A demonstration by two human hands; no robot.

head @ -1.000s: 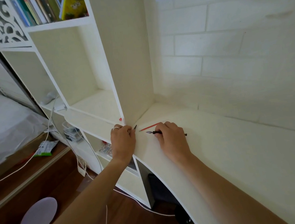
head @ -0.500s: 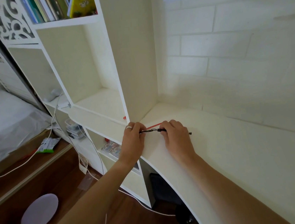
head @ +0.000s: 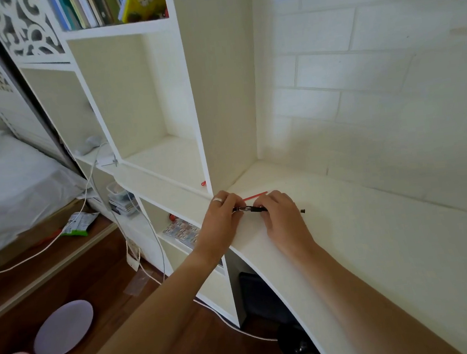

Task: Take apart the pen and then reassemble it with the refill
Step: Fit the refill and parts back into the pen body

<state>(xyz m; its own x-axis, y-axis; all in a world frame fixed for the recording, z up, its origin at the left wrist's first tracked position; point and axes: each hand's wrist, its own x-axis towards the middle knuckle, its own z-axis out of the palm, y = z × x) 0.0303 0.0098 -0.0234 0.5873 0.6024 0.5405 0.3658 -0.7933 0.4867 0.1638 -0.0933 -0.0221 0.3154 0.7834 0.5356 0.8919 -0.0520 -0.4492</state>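
A thin black pen [head: 252, 208] lies level just above the white desk [head: 380, 247], held at both ends. My left hand [head: 220, 216], with a ring on one finger, pinches the pen's left tip. My right hand [head: 282, 220] closes over the barrel, and the pen's black back end [head: 302, 211] sticks out past it on the right. A red refill [head: 255, 196] lies on the desk just behind my hands, untouched. My fingers hide the middle of the pen.
A white bookshelf upright [head: 218, 105] stands directly left of my hands, with a small red piece [head: 203, 183] on its lower shelf. A brick-pattern wall [head: 376, 87] backs the desk. Cables [head: 136, 254], two round plates [head: 63, 328] and a bed [head: 9, 185] lie at the left.
My left hand moved right from the shelf edge and joined my right hand. The two pen parts, held apart a second ago, now meet in one line between my hands.
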